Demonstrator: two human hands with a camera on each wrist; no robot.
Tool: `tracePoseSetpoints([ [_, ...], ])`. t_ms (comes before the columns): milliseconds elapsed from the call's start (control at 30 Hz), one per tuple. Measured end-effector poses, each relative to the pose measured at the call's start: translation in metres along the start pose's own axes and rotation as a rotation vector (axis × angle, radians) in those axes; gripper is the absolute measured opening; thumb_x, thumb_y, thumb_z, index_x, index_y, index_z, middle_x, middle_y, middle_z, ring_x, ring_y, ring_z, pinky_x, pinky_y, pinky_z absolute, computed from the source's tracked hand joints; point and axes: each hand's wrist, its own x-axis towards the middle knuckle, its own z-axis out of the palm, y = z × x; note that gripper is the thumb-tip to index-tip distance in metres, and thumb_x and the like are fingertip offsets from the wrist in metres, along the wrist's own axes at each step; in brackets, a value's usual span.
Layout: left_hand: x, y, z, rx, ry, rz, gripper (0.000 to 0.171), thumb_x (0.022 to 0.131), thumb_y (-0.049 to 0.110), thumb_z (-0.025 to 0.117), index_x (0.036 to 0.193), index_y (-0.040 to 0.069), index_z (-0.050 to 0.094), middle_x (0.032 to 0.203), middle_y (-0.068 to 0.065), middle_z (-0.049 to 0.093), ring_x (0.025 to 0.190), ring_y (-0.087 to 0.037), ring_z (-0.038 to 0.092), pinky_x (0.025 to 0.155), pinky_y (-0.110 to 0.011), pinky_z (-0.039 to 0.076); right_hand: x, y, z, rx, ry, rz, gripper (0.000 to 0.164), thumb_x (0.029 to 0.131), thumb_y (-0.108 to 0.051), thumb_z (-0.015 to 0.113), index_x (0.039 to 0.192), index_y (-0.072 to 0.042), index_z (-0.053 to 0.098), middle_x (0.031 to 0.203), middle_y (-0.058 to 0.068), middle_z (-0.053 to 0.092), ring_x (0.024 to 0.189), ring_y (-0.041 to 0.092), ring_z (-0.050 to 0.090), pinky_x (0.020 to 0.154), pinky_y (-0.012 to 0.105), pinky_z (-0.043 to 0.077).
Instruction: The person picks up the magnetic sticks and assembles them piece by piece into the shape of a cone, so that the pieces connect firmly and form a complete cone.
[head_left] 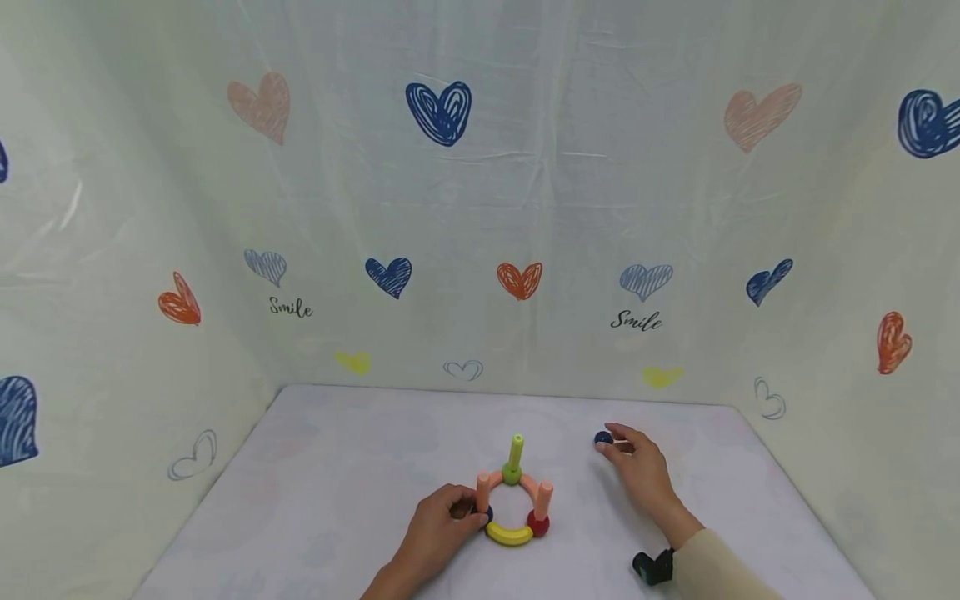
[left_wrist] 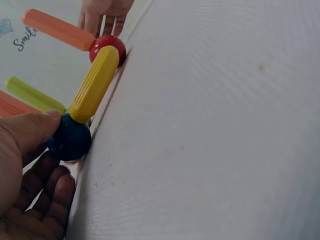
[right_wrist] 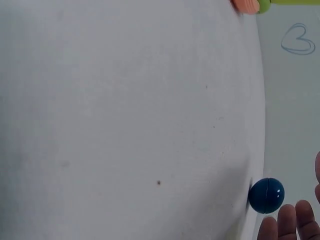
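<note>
A ring of toy pieces [head_left: 510,535] lies on the table, with curved yellow and pinkish-orange bars joined by balls. Upright sticks rise from it: a lime one [head_left: 516,452] at the back and orange ones at left and right. My left hand [head_left: 438,525] pinches the ring's blue ball [left_wrist: 70,139], the thumb on its upper side and the fingers curled below. A red ball [head_left: 537,523] forms the right corner. Farther back on the right, a separate dark blue ball [right_wrist: 266,195] rests on the table. My right hand [head_left: 641,473] is at this ball, its fingers loosely bent around it; firm contact cannot be made out.
The white table [head_left: 337,467] is bounded at the back and sides by a pale curtain [head_left: 480,208] printed with hearts. A dark device [head_left: 652,568] sits against the right sleeve [head_left: 716,567].
</note>
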Motion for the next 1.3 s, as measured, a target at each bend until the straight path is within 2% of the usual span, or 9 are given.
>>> tracePoseSetpoints([
  [133, 0.0, -0.003, 0.001, 0.007, 0.003, 0.012, 0.024, 0.087, 0.028, 0.088, 0.106, 0.022, 0.076, 0.097, 0.011, 0.067, 0.087, -0.003, 0.061, 0.074, -0.024, 0.052, 0.01, 0.004, 0.001, 0.011, -0.011, 0.031, 0.049, 0.099, -0.022, 0.074, 0.143, -0.005, 0.063, 0.138, 0.024, 0.063, 0.119, 0.034, 0.064, 0.085, 0.033, 0.053],
  [333, 0.0, -0.002, 0.0, -0.008, -0.008, 0.019, 0.023, 0.087, 0.03, 0.087, 0.106, 0.022, 0.076, 0.096, 0.011, 0.066, 0.086, -0.003, 0.06, 0.073, -0.024, 0.051, 0.02, 0.013, 0.005, 0.028, -0.03, 0.08, 0.05, 0.099, -0.02, 0.074, 0.145, -0.004, 0.061, 0.144, 0.027, 0.059, 0.123, 0.038, 0.062, 0.092, 0.041, 0.054],
  [467, -0.001, -0.002, -0.001, -0.023, -0.015, 0.027, 0.023, 0.088, 0.03, 0.087, 0.106, 0.022, 0.075, 0.097, 0.01, 0.067, 0.088, -0.004, 0.061, 0.074, -0.025, 0.052, 0.023, 0.017, 0.006, 0.036, -0.042, 0.083, 0.051, 0.098, -0.02, 0.075, 0.145, -0.004, 0.062, 0.145, 0.028, 0.059, 0.122, 0.038, 0.063, 0.092, 0.04, 0.053],
  [633, -0.001, -0.001, -0.002, -0.02, -0.016, 0.028, 0.023, 0.088, 0.03, 0.087, 0.106, 0.022, 0.075, 0.098, 0.009, 0.067, 0.088, -0.004, 0.062, 0.075, -0.025, 0.053, 0.025, 0.019, 0.008, 0.006, -0.057, 0.078, 0.051, 0.098, -0.021, 0.076, 0.143, -0.003, 0.063, 0.139, 0.025, 0.063, 0.116, 0.034, 0.064, 0.09, 0.038, 0.051],
  [967, -0.002, -0.003, -0.001, -0.028, -0.017, 0.029, 0.023, 0.088, 0.032, 0.086, 0.106, 0.023, 0.075, 0.098, 0.01, 0.066, 0.088, -0.004, 0.062, 0.075, -0.025, 0.052, 0.027, 0.023, 0.013, -0.053, -0.044, 0.033, 0.044, 0.096, -0.016, 0.075, 0.136, 0.001, 0.066, 0.125, 0.024, 0.069, 0.106, 0.033, 0.065, 0.091, 0.047, 0.053],
  [1133, -0.003, -0.004, 0.0, -0.037, -0.015, 0.029, 0.023, 0.088, 0.033, 0.086, 0.106, 0.024, 0.075, 0.097, 0.01, 0.066, 0.087, -0.003, 0.061, 0.075, -0.025, 0.052, 0.024, 0.016, 0.017, -0.035, -0.047, 0.002, 0.043, 0.095, -0.012, 0.075, 0.136, -0.003, 0.067, 0.127, 0.023, 0.069, 0.105, 0.031, 0.065, 0.083, 0.038, 0.055],
  [1233, -0.002, -0.003, 0.0, -0.024, -0.006, 0.023, 0.023, 0.088, 0.033, 0.087, 0.106, 0.024, 0.075, 0.096, 0.01, 0.066, 0.086, -0.003, 0.059, 0.074, -0.025, 0.051, 0.023, 0.006, 0.02, -0.006, -0.06, -0.008, 0.042, 0.096, -0.013, 0.075, 0.137, -0.005, 0.068, 0.126, 0.02, 0.07, 0.105, 0.03, 0.063, 0.077, 0.029, 0.052],
  [1300, -0.001, -0.003, 0.0, -0.014, -0.001, 0.022, 0.023, 0.088, 0.032, 0.087, 0.106, 0.023, 0.075, 0.096, 0.01, 0.066, 0.085, -0.003, 0.058, 0.073, -0.025, 0.051, 0.022, -0.003, 0.022, 0.022, -0.07, -0.01, 0.042, 0.096, -0.014, 0.075, 0.137, -0.006, 0.068, 0.126, 0.019, 0.07, 0.108, 0.031, 0.063, 0.076, 0.028, 0.052],
])
